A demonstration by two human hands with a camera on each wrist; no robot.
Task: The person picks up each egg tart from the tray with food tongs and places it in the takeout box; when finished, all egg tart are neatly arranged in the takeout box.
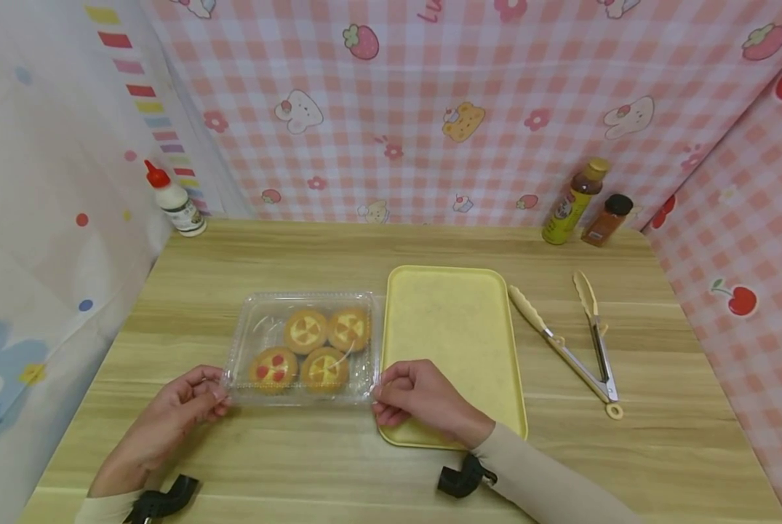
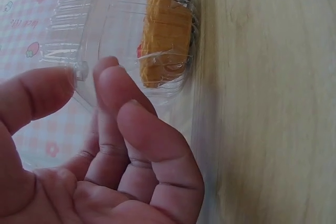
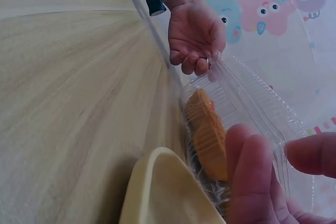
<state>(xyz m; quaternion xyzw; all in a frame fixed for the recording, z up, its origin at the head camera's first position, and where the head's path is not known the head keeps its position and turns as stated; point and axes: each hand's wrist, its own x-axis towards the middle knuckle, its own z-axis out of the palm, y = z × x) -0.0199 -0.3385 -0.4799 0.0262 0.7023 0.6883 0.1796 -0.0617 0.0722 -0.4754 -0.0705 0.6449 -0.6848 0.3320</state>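
Observation:
A clear plastic clamshell box (image 1: 260, 324) lies on the wooden table with several round egg-tart-like pastries (image 1: 305, 331) inside. One pastry, at the near left, has red pieces on top; the others show pale yellow wedges. My left hand (image 1: 177, 411) pinches the box's near left corner between thumb and fingers. At the near right corner, my right hand (image 1: 423, 400) pinches the rim, its forearm crossing over the yellow tray (image 1: 456, 313). In the right wrist view the box's lid (image 3: 257, 98) sits over the pastries, with both hands at its front edge.
Right of the tray lie spread tongs (image 1: 603, 356) with cream tips. A yellow-labelled bottle (image 1: 570, 207) and a black-capped jar (image 1: 607, 220) stand at the back right. A white bottle with a red cap (image 1: 177, 207) stands at the back left. Patterned cloth walls surround the table.

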